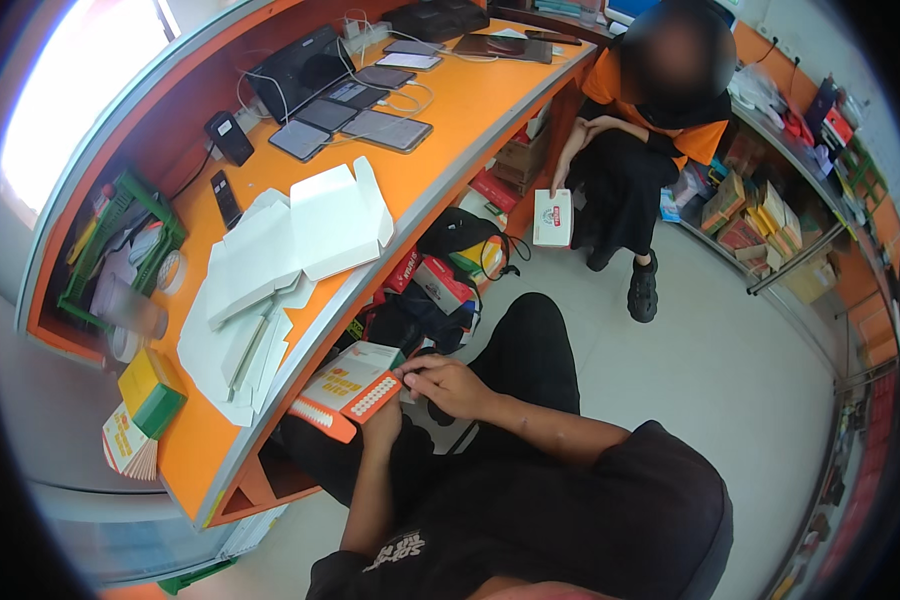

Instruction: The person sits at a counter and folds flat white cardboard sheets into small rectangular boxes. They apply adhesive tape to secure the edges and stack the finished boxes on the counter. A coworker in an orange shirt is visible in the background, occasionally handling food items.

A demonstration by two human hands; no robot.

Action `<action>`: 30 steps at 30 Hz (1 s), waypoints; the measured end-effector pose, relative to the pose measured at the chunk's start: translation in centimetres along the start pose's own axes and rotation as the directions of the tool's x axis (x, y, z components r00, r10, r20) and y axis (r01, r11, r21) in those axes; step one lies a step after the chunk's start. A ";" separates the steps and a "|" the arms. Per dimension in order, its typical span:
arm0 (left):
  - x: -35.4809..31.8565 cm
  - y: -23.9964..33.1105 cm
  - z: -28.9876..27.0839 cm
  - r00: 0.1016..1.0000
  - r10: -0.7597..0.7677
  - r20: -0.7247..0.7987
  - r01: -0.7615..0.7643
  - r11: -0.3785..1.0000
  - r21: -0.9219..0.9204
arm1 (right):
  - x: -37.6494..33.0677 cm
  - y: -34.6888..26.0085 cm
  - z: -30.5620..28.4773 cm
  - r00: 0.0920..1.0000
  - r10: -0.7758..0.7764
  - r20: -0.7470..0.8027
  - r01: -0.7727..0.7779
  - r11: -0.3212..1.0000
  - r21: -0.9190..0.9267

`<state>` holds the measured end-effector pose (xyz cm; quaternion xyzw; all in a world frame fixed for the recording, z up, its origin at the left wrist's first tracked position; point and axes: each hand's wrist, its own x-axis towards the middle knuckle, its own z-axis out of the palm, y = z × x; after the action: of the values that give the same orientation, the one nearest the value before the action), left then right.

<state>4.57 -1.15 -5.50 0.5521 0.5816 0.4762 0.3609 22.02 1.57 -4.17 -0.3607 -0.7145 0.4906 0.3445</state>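
Note:
Below the counter's edge, over my lap, is a white, orange and green cardboard box (322,388) with rows of white scallops on its orange parts. My left hand (381,422) grips it from beneath, most of its fingers hidden behind the card. At the box's right end, my right hand (448,388) is closed, its thumb and forefinger pinched at the edge. Whether the card is one box or several nested together, I cannot tell. White unfolded cardboard (250,270) lies in a loose pile on the counter just beyond.
Phones and cables (388,130) cover the far end of the orange counter (470,95). A green basket (155,230) and green-yellow cartons (152,392) stand at left. Bags (450,230) sit below the counter. A seated person (630,150) holds a white box (553,218).

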 end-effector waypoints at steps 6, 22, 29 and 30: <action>-0.3 -0.6 3.0 0.909 0.339 0.245 -0.389 0.900 0.198 | 1.0 -0.4 1.1 0.988 -0.126 -0.093 0.098 0.960 -0.261; 1.2 0.5 -1.3 0.926 -0.197 0.321 0.326 0.846 -0.421 | 1.9 0.7 -0.7 0.903 -0.254 -0.346 0.142 0.938 -0.316; 2.4 0.8 -1.5 0.957 -0.260 0.129 0.286 0.767 -0.574 | 1.7 -1.4 0.5 0.932 -0.303 -0.198 0.264 0.943 -0.202; 2.2 0.4 -1.5 0.969 -0.226 0.099 0.241 0.786 -0.570 | 1.4 -0.9 1.0 0.947 -0.198 -0.254 0.201 0.980 -0.013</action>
<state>3.02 0.73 -4.44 0.3462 0.4689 0.5746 0.5745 20.30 2.11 -3.36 -0.3444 -0.6942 0.4076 0.4830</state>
